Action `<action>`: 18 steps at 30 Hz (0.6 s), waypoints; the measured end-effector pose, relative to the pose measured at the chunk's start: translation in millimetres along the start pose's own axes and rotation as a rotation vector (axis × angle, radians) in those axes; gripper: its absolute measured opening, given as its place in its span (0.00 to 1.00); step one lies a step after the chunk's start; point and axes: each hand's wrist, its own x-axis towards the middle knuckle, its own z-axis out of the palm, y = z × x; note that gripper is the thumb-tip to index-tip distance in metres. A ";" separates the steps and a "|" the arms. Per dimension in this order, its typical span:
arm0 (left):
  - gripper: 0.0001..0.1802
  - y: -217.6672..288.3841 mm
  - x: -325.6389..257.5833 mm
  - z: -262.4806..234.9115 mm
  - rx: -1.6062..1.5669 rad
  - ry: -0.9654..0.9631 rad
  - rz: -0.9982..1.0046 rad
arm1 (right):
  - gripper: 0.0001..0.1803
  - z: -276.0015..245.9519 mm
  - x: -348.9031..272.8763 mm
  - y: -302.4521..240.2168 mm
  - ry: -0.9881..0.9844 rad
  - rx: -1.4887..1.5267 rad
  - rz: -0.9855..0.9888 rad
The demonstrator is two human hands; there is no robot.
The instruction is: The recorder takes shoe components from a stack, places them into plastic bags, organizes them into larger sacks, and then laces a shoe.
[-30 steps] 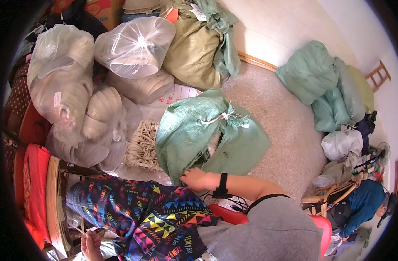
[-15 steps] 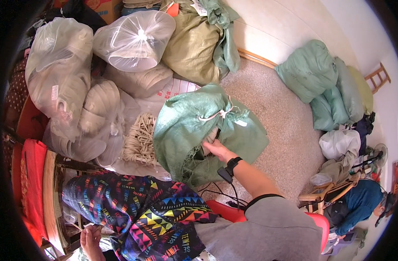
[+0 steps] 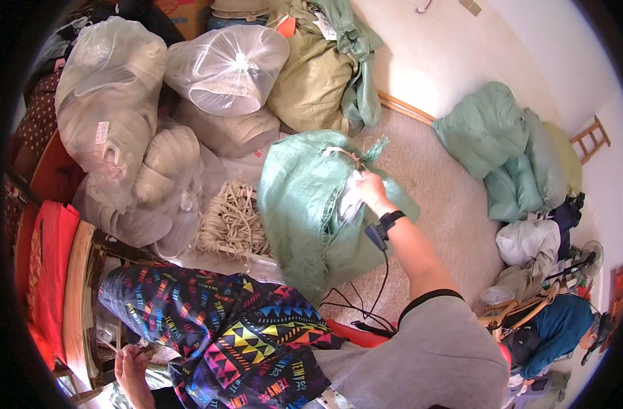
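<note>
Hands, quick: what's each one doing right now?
Left hand: closed, apparently pinching a thin pale strip.
Right hand: closed on something whitish at the green sack; exactly what, I can't tell.

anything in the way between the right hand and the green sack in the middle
Nothing visible is in the way: the right hand is right at the green sack, with pale material by its fingertips. Whether it grips that is unclear.

Multicoloured capitals (image 3: 242, 334) run over the shorts (image 3: 185, 298). Print on the white label (image 3: 102, 132) of the clear bag (image 3: 107, 88) and the tag (image 3: 324, 26) of the olive sack (image 3: 311, 88) is too small to read. Red marks (image 3: 258, 153) show on the white sheet (image 3: 272, 143).
</note>
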 end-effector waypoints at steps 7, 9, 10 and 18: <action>0.15 -5.8 -19.9 -8.0 0.432 -0.005 0.253 | 0.15 -30.9 -10.4 -13.5 0.230 -0.352 0.043; 0.12 -10.5 -29.9 -12.9 -0.116 0.128 -0.034 | 0.19 2.4 -34.6 -16.3 -0.043 -0.358 0.090; 0.11 -16.1 -31.8 -18.9 -0.109 0.165 -0.002 | 0.15 24.0 -55.4 -8.5 -0.058 -0.337 -0.075; 0.12 -14.3 -117.9 -55.7 -0.027 0.764 0.274 | 0.14 69.3 -72.2 -22.6 -0.749 -0.407 -0.098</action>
